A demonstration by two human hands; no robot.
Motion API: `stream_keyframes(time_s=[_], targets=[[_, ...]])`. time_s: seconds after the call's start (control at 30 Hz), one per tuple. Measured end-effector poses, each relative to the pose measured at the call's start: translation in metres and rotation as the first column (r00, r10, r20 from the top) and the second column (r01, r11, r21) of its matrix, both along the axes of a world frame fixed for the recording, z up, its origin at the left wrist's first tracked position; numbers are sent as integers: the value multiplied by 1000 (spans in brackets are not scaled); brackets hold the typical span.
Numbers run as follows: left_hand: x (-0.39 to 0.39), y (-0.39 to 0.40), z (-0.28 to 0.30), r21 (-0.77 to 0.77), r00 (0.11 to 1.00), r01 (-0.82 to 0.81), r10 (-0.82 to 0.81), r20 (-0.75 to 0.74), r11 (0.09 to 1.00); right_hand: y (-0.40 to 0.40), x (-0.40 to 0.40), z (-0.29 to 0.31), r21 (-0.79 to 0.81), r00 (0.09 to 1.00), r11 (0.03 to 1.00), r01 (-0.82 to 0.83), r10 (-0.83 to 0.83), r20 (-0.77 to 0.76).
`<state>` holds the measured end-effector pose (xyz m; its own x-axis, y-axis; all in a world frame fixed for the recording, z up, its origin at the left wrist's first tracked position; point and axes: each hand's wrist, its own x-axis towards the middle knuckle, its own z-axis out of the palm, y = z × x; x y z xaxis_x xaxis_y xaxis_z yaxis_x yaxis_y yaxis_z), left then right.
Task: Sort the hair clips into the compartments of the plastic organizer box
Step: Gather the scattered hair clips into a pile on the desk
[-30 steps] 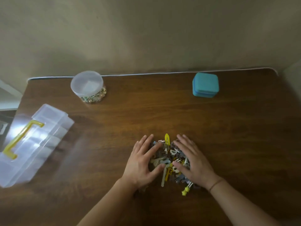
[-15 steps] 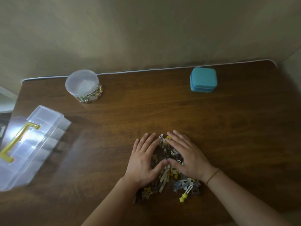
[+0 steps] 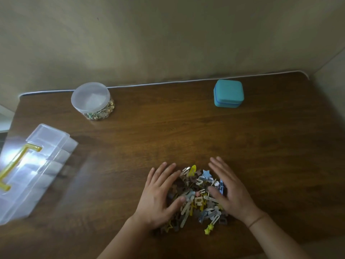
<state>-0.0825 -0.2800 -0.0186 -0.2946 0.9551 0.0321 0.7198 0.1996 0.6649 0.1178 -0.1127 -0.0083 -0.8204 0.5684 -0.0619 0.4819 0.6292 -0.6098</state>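
A mixed heap of hair clips [image 3: 197, 197] lies on the near middle of the brown wooden surface [image 3: 186, 131], flanked by both hands. The left hand [image 3: 158, 197] and right hand [image 3: 231, 193] each rest on a side of the heap, grip wide with fingers straight, clasping nothing. The clear plastic organizer box [image 3: 31, 171], lid shut with a yellow handle, sits well apart at the left edge; a round clear tub [image 3: 92, 100] and a teal case [image 3: 228, 93] stand near the far edge.
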Motion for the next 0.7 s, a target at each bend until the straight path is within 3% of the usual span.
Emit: stream_keyframes(time_s=[0.1, 0.4, 0.57, 0.7], targets=[[-3, -16, -2, 31, 996, -65, 63, 65, 997, -4, 24, -5, -60, 989, 987, 149, -149, 4], [22, -21, -10, 5, 995, -67, 67, 75, 998, -40, 11, -14, -20, 997, 1000, 3, -2, 73], [19, -13, -7, 14, 992, -95, 94, 79, 995, -38, -5, -7, 14, 998, 999, 53, -53, 36], [15, 14, -2, -22, 998, -63, 63, -1, 998, -24, -39, 3, 53, 990, 993, -107, 102, 95]])
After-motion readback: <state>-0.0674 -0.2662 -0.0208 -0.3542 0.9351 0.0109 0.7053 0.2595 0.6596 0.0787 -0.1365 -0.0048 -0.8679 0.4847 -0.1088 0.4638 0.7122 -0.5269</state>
